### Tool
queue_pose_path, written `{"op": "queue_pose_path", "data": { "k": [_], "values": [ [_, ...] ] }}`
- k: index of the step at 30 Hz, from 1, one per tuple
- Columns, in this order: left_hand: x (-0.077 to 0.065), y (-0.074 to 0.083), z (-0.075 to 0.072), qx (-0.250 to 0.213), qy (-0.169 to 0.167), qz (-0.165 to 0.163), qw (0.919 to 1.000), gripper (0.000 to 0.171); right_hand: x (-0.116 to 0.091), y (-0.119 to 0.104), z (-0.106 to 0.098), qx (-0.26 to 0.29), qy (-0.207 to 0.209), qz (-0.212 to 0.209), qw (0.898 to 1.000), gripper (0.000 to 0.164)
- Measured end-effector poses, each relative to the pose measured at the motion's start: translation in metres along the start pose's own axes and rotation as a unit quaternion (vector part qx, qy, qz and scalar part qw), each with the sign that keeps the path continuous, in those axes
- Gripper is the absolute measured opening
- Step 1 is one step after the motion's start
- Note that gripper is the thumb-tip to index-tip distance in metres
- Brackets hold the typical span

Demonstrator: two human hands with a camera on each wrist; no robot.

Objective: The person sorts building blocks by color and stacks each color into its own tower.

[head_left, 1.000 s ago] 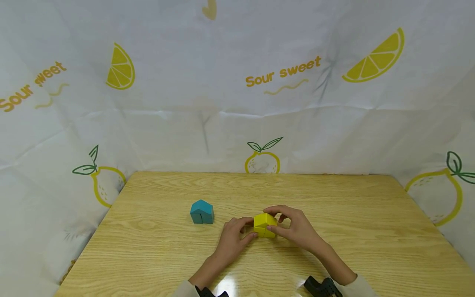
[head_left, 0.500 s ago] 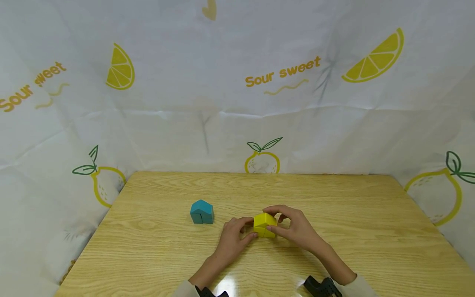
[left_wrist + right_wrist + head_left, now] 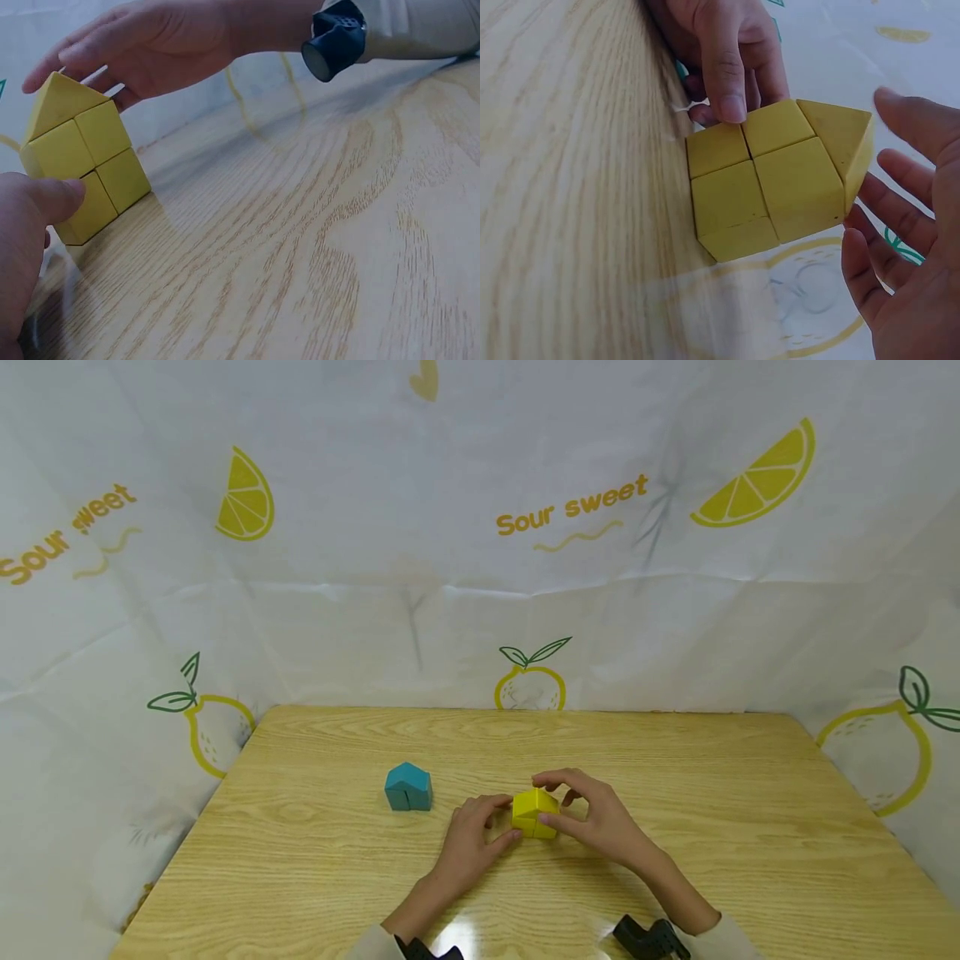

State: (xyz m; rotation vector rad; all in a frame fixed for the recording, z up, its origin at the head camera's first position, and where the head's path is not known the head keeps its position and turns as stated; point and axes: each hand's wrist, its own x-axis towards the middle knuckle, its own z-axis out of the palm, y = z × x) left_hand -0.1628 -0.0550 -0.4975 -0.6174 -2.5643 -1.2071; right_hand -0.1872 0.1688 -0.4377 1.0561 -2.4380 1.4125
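Observation:
Yellow blocks (image 3: 536, 814) stand stacked as a little house: two rows of blocks under a triangular roof block (image 3: 840, 139). My left hand (image 3: 471, 839) holds the stack's lower left side, its thumb on a bottom block (image 3: 90, 206) and the other fingers at the back, partly hidden. Around the roof end is my right hand (image 3: 911, 217), with fingers loosely bent; its thumb stands apart from the roof in the right wrist view. A second house of blue blocks (image 3: 408, 787) stands on the table to the left, touched by neither hand.
The wooden table (image 3: 315, 860) reaches back to a white curtain (image 3: 360, 643) printed with lemons, which also hangs along both sides. Black wrist cameras (image 3: 651, 938) sit near the table's front.
My right hand's fingers have lifted slightly off the yellow roof. My left fingers have shifted a little, staying at the stack. The blue house has not moved.

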Motion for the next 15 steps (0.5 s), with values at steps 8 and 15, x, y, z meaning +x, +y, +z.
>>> {"op": "queue_pose_path", "data": {
  "k": [8,15],
  "values": [
    [-0.002,-0.005,0.001,-0.019,0.02,0.012,0.9996,0.058,-0.001,-0.003,-0.011,-0.026,0.029,0.012,0.999,0.045],
    [-0.008,0.002,-0.015,0.0,0.052,0.042,0.9978,0.063,-0.015,-0.006,-0.028,-0.061,0.045,0.009,0.997,0.053]
  ]
}}
